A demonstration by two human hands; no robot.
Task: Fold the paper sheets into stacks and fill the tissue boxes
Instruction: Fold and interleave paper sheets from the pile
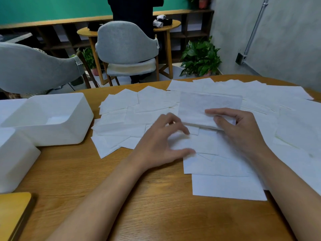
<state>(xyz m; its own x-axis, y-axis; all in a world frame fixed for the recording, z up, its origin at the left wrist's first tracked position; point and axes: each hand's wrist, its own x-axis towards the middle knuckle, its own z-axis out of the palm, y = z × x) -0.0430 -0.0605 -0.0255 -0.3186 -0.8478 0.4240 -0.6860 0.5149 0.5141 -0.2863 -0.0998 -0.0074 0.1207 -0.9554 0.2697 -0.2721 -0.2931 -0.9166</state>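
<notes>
Several white paper sheets (152, 105) lie spread over the wooden table (132, 197). My right hand (238, 129) pinches a folded stack of sheets (208, 108) by its near edge and holds it tilted up above the loose sheets. My left hand (165, 141) hovers just left of the stack with its fingers spread and curled, holding nothing, blurred by motion. A white tissue box (52, 119) stands open at the left of the table. A second white box (15, 157) sits in front of it, at the left edge.
A yellow lid or board (13, 211) lies at the near left corner. Two grey chairs (126, 49) stand beyond the table, with a small round table (166, 26), a potted plant (201, 56) and a person standing behind them.
</notes>
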